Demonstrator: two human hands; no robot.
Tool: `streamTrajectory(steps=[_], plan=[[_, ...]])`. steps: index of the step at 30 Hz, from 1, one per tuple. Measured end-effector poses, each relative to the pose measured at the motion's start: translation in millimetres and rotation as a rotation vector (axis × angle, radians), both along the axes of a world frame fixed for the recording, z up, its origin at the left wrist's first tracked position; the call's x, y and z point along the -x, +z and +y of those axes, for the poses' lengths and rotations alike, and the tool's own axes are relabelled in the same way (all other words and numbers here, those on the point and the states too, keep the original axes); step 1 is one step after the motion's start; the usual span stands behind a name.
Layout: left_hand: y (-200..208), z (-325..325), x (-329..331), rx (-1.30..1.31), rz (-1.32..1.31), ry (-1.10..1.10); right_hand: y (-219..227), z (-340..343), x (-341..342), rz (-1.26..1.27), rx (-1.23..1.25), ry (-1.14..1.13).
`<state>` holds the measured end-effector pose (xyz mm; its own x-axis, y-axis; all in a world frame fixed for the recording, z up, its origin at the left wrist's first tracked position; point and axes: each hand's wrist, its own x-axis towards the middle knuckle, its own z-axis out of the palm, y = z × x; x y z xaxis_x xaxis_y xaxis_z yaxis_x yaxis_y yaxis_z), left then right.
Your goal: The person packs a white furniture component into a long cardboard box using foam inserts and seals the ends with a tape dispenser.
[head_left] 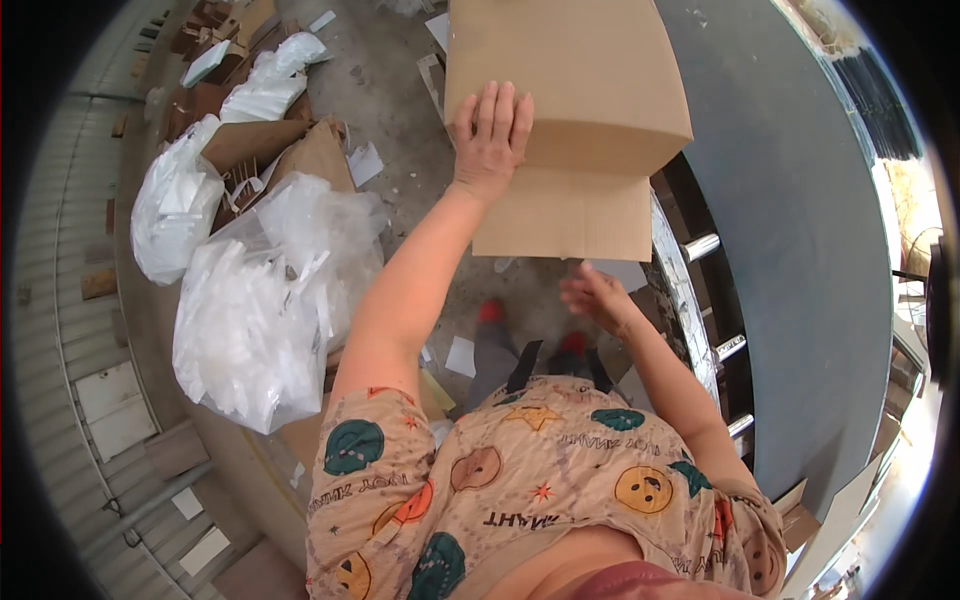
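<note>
A large brown cardboard box (565, 60) stands in front of me at the top of the view. One of its flaps (560, 215) hangs out toward my body. My left hand (490, 140) lies flat on the box near its left edge, fingers stretched out over the cardboard. Below the flap's near edge is my right hand (597, 295), slightly blurred, with its fingers loosely bent and apart. Nothing shows in it. Whether its fingertips touch the flap, I cannot tell.
Clear plastic bags (245, 330) full of white scraps lie on the left beside torn cardboard (315, 160). Paper bits litter the concrete floor (400, 125). To my right runs a long grey surface (790, 250) beside a metal frame with rollers (702, 247).
</note>
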<state>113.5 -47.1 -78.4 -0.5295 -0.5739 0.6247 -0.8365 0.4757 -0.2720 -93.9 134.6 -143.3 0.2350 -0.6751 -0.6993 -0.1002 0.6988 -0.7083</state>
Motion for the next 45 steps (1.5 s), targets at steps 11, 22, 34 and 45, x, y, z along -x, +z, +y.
streamTrajectory(steps=[11,22,34,45], plan=[[42.4,-29.6,-10.6,-0.048,-0.067,-0.096,93.3,-114.4,-8.6,-0.368,0.138,-0.539],[65.6,-76.6,-17.3,-0.264,-0.184,-0.368,135.9,-191.2,15.2,-0.162,-0.038,-0.253],[65.1,-91.0,-23.9,-0.45,-0.168,-0.348,231.5,-438.5,-54.3,0.643,0.321,-0.171],[63.5,-109.0,-30.4,-0.443,-0.135,-0.365,201.2,-474.7,-17.3,0.571,0.318,0.082]])
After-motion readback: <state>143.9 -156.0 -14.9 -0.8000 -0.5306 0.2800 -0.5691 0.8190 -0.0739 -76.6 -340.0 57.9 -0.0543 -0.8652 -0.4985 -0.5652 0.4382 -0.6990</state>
